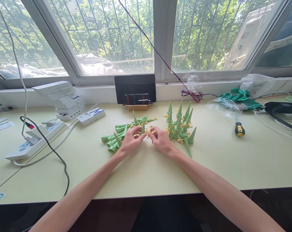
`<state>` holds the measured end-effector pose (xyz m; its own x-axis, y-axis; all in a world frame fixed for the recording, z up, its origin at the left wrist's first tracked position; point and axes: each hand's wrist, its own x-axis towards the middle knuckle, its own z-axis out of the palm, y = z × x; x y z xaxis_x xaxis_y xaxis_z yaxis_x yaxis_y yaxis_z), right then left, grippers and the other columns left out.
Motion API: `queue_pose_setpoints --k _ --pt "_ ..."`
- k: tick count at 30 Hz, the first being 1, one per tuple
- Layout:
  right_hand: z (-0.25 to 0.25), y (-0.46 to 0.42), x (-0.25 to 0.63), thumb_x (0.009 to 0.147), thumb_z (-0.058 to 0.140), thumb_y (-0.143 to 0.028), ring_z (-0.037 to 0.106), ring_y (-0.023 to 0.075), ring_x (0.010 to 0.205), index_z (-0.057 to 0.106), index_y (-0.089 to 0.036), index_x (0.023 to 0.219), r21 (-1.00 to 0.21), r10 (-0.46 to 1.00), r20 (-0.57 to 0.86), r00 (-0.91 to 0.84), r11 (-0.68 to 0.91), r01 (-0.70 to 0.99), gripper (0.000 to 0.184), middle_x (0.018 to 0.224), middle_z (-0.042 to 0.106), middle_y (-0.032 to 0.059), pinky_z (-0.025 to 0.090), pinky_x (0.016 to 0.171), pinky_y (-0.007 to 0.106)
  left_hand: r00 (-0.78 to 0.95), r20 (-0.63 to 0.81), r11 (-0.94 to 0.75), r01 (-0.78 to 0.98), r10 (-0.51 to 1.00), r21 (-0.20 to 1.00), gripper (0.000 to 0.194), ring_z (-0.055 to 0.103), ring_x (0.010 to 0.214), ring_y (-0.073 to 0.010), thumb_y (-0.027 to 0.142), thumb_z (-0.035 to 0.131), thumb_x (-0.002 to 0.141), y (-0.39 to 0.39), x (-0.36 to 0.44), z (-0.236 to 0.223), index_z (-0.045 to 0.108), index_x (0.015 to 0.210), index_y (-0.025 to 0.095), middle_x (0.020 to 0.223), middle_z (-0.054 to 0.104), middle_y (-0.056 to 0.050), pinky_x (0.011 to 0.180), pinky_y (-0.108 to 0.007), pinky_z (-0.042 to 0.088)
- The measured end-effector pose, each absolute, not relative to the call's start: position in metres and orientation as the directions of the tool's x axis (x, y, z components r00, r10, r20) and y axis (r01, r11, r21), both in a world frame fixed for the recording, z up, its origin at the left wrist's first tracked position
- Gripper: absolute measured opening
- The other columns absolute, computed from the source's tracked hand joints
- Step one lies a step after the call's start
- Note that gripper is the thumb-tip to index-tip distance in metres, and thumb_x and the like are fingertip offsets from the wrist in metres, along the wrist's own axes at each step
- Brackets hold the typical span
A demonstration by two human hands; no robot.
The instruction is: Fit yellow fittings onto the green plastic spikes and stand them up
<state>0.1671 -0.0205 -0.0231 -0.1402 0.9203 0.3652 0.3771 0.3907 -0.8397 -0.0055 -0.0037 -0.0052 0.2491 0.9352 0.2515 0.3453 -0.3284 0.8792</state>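
Note:
Over the middle of the table my left hand (131, 139) is closed around a green plastic cone-shaped spike (143, 127), which points upward. Close beside it, my right hand (160, 138) has thumb and fingers pinched at a small yellow plastic valve (147, 131); the fingertips partly hide it. More green spikes (117, 140) lie and stand to the left of my left hand. On the right, a group of upright green spikes (177, 126) with yellow valves fitted stands near my right hand, and one spike (187, 146) lies tipped toward me.
A tablet (135, 84) with a phone (136, 99) before it stands at the back. At left are stacked white boxes (63, 96) and a power strip (36, 140) with cables. A screwdriver (239, 129), green plastic packaging (240, 98) and a black headset (281, 111) lie right.

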Motion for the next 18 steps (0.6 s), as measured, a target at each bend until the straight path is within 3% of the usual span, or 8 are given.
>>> queue_pose_setpoints --k 18 --pt "-0.0211 -0.0181 0.1658 0.096 0.037 -0.041 0.044 0.0126 0.054 0.047 -0.021 0.063 -0.816 0.919 0.375 -0.125 0.391 0.426 0.040 0.058 0.051 -0.0011 0.033 0.057 0.025 0.346 0.271 -0.378 0.293 0.898 0.878 0.036 0.065 0.092 -0.0225 0.046 0.064 0.081 -0.0062 -0.0048 -0.0029 0.067 0.107 0.022 0.101 0.069 -0.007 0.069 -0.032 0.057"
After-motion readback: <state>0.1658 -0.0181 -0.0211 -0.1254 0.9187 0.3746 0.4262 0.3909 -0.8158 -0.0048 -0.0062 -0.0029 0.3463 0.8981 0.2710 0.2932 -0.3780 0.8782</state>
